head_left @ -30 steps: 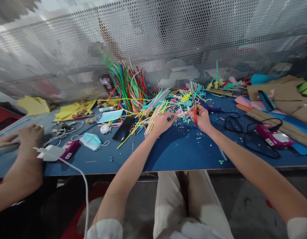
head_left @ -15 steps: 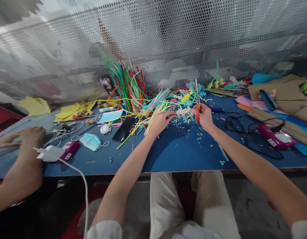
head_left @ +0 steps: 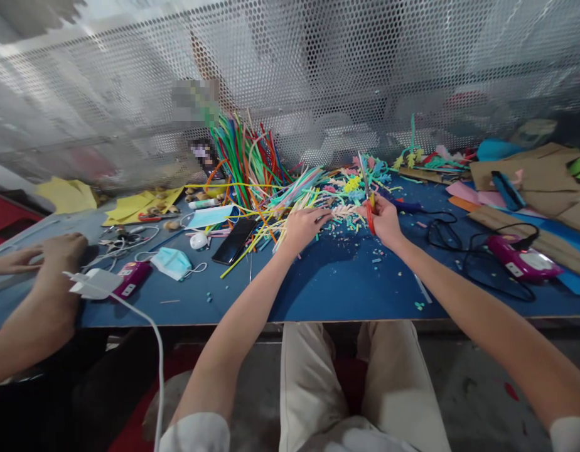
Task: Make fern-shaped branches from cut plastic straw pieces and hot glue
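Person's left hand [head_left: 303, 231] palm-down, fingers pinching 1 end of pale pink strip [head_left: 344, 211], right hand [head_left: 383, 220] gripping red-handled scissors [head_left: 369, 210], blades angled up and away, strip between hands, both forearms reaching inward, black phone [head_left: 234, 241] left of left-hand pinch

Dim, diffuse light, a soft shadow below the hands [head_left: 305, 230], slight blur and wide-angle edge distortion.

- Looks like a craft workshop
- Has a blue worktable [head_left: 327, 295] strewn with coloured stems [head_left: 238, 163], clippings [head_left: 351, 228] and yellow sheets [head_left: 66, 195]
- Backed by perforated metal [head_left: 280, 69]
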Demonstrator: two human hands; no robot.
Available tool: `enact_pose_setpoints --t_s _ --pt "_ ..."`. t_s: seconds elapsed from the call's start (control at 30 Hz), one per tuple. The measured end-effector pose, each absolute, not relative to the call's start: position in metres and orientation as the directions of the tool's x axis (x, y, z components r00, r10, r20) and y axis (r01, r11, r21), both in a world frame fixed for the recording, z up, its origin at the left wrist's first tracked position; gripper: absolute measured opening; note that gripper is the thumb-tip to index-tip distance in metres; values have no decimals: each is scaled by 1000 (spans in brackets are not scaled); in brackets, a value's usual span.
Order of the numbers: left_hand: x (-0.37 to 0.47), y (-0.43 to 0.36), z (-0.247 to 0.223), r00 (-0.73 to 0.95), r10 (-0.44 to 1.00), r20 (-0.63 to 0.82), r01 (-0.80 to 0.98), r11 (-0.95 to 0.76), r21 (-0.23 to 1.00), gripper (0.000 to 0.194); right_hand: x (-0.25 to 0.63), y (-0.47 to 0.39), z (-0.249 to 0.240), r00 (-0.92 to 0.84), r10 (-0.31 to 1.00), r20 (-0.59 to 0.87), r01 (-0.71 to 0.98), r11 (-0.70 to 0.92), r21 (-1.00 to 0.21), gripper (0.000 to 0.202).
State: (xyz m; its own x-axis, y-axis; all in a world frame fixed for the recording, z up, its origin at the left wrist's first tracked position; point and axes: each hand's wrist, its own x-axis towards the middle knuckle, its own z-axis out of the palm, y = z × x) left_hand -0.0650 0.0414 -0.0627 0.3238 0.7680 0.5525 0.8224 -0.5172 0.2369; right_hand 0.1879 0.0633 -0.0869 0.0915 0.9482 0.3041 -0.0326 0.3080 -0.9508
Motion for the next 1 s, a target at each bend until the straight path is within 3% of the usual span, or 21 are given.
enact_pose_setpoints --t_s 0.23,0.5,0.77,0.9,1.0 --pt "-72 50 -66 255 791 556 826 -478 300 21 203 68 -82 141 932 333 113 319 -941 58" --pt "-76 50 -62 213 757 618 832 -471 292 27 264 80 -57 288 763 579 621 311 -719 61" --pt "-69 42 -56 208 751 627 839 -466 280 36 254 100 -69 64 889 453 898 147 -415 70" --pt "-66 38 -54 192 755 627 847 -450 282 40 226 131 -64 -109 898 425 921 253 -298 73" --pt "-66 38 -54 184 763 619 852 -439 287 39 209 160 -55 -242 874 422 876 384 -293 72"
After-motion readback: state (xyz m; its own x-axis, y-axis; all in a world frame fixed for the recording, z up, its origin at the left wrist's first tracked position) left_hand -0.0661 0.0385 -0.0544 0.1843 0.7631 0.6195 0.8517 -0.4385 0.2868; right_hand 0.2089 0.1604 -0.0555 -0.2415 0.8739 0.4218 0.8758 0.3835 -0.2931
